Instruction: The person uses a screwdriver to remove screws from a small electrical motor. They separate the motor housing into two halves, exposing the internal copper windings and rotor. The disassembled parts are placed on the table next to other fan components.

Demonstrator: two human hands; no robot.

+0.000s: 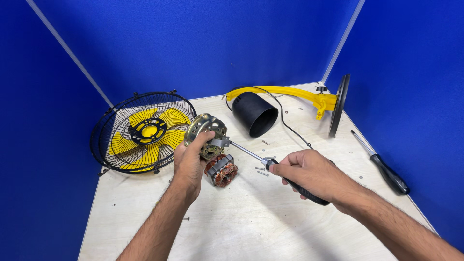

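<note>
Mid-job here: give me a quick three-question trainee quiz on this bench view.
1. True or false: the right hand holds a screwdriver whose tip meets the metal motor housing.
2. What lies on the table just below the left hand? A) copper-wound stator B) pliers C) tape roll
3. Fill in: a spare screwdriver lies near the table's ____ edge.

Key: 1 true; 2 A, the stator; 3 right.
</note>
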